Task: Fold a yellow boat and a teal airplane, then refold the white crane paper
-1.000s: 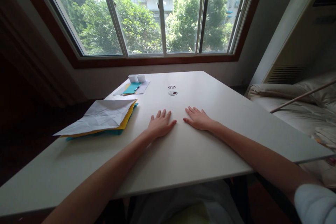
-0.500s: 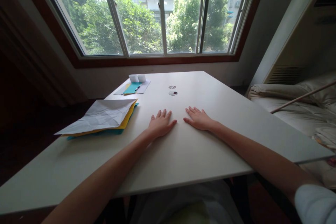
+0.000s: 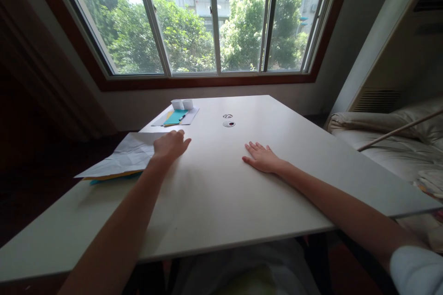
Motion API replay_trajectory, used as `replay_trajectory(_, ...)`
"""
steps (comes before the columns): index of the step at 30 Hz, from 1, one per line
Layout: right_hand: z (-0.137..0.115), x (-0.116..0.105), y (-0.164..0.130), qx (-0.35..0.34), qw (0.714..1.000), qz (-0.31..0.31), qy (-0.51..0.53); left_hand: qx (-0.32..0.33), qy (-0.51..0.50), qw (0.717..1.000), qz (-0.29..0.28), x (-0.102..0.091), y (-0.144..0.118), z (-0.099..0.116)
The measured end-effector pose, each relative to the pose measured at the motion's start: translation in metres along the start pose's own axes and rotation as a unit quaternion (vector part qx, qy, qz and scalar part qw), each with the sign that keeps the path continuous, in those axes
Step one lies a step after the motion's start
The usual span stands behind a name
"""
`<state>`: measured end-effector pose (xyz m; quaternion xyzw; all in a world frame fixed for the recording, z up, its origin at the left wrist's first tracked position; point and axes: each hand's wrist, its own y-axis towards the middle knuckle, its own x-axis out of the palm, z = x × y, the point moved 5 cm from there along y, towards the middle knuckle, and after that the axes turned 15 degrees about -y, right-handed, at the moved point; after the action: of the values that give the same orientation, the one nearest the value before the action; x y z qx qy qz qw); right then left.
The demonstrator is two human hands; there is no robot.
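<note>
The left hand (image 3: 171,144) is at the right edge of the white paper (image 3: 131,154); the fingers bend away from my view, thumb outward, and I cannot tell whether they pinch the sheet. The right hand (image 3: 261,156) lies flat, palm down, fingers spread on the table (image 3: 207,207).

I find the white paper at the table's left side, over a yellow sheet (image 3: 110,176) and a teal sheet (image 3: 119,178). The left hand and forearm block my view of the stack's right end. Beyond it stand two cups (image 3: 187,104), beside a small teal card (image 3: 175,116) carrying a pen (image 3: 183,116). Two round pieces (image 3: 229,124) lie near the table's centreline.

Materials: the white paper is creased and uneven; the table is smooth, white and faintly glossy; the cups are white; the sofa (image 3: 384,147) at right has a pale, wrinkled cover, crossed by a thin stick (image 3: 398,131).
</note>
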<state>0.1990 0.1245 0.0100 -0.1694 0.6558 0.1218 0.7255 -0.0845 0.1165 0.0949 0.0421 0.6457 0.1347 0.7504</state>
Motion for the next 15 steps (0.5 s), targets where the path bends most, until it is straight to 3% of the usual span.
replay_trajectory(4, -0.001, -0.001, -0.001, -0.002, 1.000, 0.003, 0.000, -0.131, 0.009, 0.990, -0.059, 0.003, 0.007, -0.039)
replay_trajectory(7, 0.000, -0.001, -0.001, -0.001, 1.000, 0.005, 0.000, -0.153, -0.008, 0.984, -0.088, 0.010, 0.011, -0.051)
replay_trajectory(12, 0.000, -0.002, 0.000, -0.003, 1.000, 0.008, 0.005, -0.157, -0.051, 0.981, -0.106, 0.016, 0.011, -0.053)
replay_trajectory(15, 0.001, -0.002, -0.001, -0.003, 1.000, 0.008, 0.007, -0.154, -0.059, 0.982, -0.089, 0.016, 0.011, -0.053)
